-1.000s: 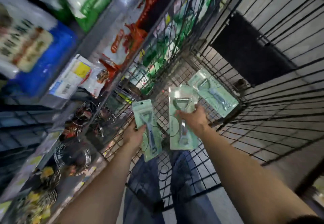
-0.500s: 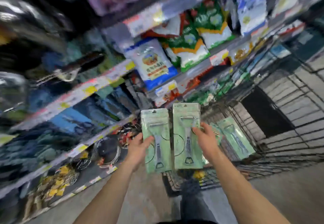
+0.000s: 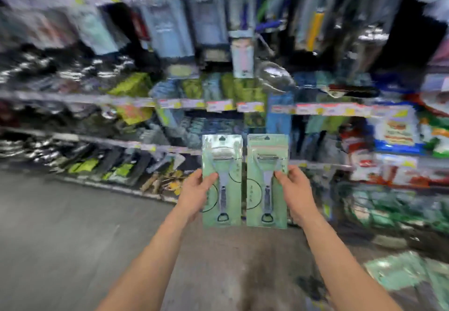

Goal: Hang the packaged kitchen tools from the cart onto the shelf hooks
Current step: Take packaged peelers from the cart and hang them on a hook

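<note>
I hold two pale green packaged peelers upright and side by side in front of the shelves. My left hand [image 3: 194, 192] grips the left peeler pack [image 3: 222, 164] by its left edge, thumb on the front. My right hand [image 3: 295, 189] grips the right peeler pack [image 3: 267, 162] by its right edge. Each pack has a hang hole at the top. More green packs [image 3: 398, 273] lie at the lower right, where the cart is blurred. A similar pale pack [image 3: 243, 54] hangs on the upper shelf hooks.
Blurred store shelving [image 3: 218, 105] with price tags runs across the view, packed with hanging packaged goods. Bagged goods [image 3: 398, 130] fill the right shelves. Grey floor [image 3: 73, 225] lies at the lower left.
The view swung up from the cart to face the shelves. Both hands rose with their peeler packs and now hold them level and upright.
</note>
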The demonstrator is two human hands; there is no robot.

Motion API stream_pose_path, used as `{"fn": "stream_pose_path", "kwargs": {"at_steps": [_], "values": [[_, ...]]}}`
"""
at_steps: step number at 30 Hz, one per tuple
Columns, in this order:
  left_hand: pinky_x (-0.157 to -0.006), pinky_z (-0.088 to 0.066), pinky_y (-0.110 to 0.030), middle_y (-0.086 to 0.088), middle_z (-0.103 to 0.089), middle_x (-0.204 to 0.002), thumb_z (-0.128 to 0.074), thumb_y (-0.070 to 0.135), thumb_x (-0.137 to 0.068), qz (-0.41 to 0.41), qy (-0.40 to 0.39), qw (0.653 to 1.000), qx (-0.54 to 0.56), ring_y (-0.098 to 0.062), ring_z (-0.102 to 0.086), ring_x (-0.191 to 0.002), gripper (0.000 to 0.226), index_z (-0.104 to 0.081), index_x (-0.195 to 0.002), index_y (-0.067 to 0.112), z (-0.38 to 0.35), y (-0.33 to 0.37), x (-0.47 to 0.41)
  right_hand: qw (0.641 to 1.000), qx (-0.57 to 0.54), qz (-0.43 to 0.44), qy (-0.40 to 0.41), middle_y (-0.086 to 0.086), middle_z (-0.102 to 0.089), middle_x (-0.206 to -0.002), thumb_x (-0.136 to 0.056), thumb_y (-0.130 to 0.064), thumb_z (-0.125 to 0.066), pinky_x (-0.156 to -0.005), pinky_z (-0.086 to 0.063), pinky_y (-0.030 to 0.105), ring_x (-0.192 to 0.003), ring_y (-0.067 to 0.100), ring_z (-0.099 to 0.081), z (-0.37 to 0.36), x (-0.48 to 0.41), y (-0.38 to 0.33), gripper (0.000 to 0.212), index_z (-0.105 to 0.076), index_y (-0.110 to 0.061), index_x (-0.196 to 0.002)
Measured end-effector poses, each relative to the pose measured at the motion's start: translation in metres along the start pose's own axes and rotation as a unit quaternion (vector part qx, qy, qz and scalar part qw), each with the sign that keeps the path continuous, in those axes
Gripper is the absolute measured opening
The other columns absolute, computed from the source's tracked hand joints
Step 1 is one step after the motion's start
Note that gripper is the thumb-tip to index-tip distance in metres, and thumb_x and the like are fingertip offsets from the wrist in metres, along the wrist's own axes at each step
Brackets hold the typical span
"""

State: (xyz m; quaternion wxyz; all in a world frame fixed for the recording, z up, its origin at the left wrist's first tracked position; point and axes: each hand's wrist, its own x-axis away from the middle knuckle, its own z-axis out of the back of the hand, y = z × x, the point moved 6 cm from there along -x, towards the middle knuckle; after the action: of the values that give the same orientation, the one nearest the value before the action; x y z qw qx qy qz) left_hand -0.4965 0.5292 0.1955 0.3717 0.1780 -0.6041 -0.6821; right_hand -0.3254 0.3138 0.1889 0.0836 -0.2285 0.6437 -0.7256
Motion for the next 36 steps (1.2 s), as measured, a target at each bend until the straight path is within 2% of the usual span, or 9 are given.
{"fn": "stream_pose_path", "kwargs": {"at_steps": [2,5,8,12,14,22,26,32,36], "values": [[-0.079,-0.060,-0.034,0.008,-0.081,-0.099,-0.066,0.022,-0.099,-0.003,0.034,0.999,0.017,-0.018,-0.075,-0.092,0.012,-0.075,-0.107,0.018,0.058,0.004,0.013,0.999,0.006,0.018,-0.033,0.006,-0.073,-0.106,-0.096,-0.021,-0.062,-0.092,-0.055,0.048,-0.101,0.026,-0.069,-0.052,0.019,-0.020,0.010,-0.064,-0.016,-0.105],[-0.070,-0.059,-0.023,0.005,-0.081,-0.102,-0.065,0.017,-0.100,-0.012,0.099,0.994,0.053,-0.011,-0.076,-0.088,0.016,-0.074,-0.112,0.012,0.129,0.009,0.032,0.994,0.030,0.051,-0.087,0.015,-0.073,-0.100,-0.097,-0.019,-0.062,-0.081,-0.056,0.050,-0.092,0.030,-0.071,-0.119,0.039,-0.049,0.005,-0.062,-0.014,-0.097],[-0.080,-0.062,-0.034,0.004,-0.081,-0.100,-0.066,0.020,-0.099,-0.013,0.148,0.987,0.068,-0.016,-0.076,-0.092,0.014,-0.075,-0.107,0.014,0.180,0.011,0.048,0.987,0.042,0.069,-0.141,0.002,-0.074,-0.098,-0.098,-0.023,-0.061,-0.080,-0.060,0.048,-0.086,0.019,-0.073,-0.175,0.049,-0.072,0.002,-0.061,-0.022,-0.100],[-0.079,-0.062,-0.033,0.004,-0.081,-0.100,-0.065,0.019,-0.099,-0.003,0.188,0.977,0.099,-0.016,-0.077,-0.090,0.014,-0.074,-0.108,0.013,0.232,0.005,0.051,0.980,0.031,0.070,-0.185,-0.003,-0.074,-0.094,-0.098,-0.021,-0.061,-0.076,-0.060,0.042,-0.077,0.008,-0.073,-0.236,0.049,-0.083,0.007,-0.063,-0.018,-0.104],[-0.074,-0.062,-0.029,0.004,-0.081,-0.098,-0.066,0.018,-0.099,0.000,0.203,0.974,0.102,-0.015,-0.077,-0.089,0.013,-0.075,-0.107,0.013,0.255,0.000,0.043,0.977,0.037,0.064,-0.198,-0.001,-0.074,-0.094,-0.098,-0.021,-0.061,-0.074,-0.060,0.041,-0.078,0.012,-0.073,-0.264,0.043,-0.085,0.006,-0.063,-0.017,-0.102],[-0.066,-0.059,-0.020,0.004,-0.081,-0.098,-0.067,0.011,-0.098,0.027,0.219,0.971,0.096,-0.011,-0.078,-0.087,0.012,-0.075,-0.106,0.013,0.328,-0.007,-0.039,0.972,0.050,0.052,-0.222,-0.002,-0.074,-0.102,-0.096,-0.024,-0.064,-0.069,-0.059,0.035,-0.088,0.017,-0.073,-0.372,-0.031,-0.075,0.011,-0.067,-0.022,-0.107],[-0.066,-0.059,-0.021,0.004,-0.082,-0.096,-0.068,0.010,-0.097,0.050,0.211,0.973,0.083,-0.012,-0.078,-0.085,0.011,-0.076,-0.102,0.016,0.358,-0.004,-0.100,0.972,0.064,0.046,-0.220,-0.005,-0.071,-0.107,-0.096,-0.027,-0.064,-0.087,-0.058,0.047,-0.100,0.018,-0.069,-0.426,-0.089,-0.076,0.011,-0.065,-0.027,-0.106],[-0.089,-0.061,-0.049,-0.002,-0.081,-0.097,-0.073,0.017,-0.093,0.069,0.211,0.973,0.069,-0.031,-0.076,-0.099,0.006,-0.078,-0.098,0.015,0.396,-0.013,-0.184,0.971,0.100,0.015,-0.216,-0.001,-0.074,-0.098,-0.094,-0.025,-0.066,-0.084,-0.058,0.054,-0.087,0.031,-0.071,-0.500,-0.159,-0.060,0.006,-0.066,-0.028,-0.099],[-0.081,-0.063,-0.036,-0.002,-0.081,-0.100,-0.068,0.012,-0.097,0.062,0.189,0.977,0.073,-0.026,-0.077,-0.098,0.011,-0.076,-0.105,0.012,0.418,-0.016,-0.217,0.965,0.147,-0.003,-0.217,0.001,-0.071,-0.098,-0.095,-0.018,-0.064,-0.085,-0.055,0.047,-0.088,0.024,-0.069,-0.535,-0.185,-0.044,0.014,-0.065,-0.014,-0.108]]}}
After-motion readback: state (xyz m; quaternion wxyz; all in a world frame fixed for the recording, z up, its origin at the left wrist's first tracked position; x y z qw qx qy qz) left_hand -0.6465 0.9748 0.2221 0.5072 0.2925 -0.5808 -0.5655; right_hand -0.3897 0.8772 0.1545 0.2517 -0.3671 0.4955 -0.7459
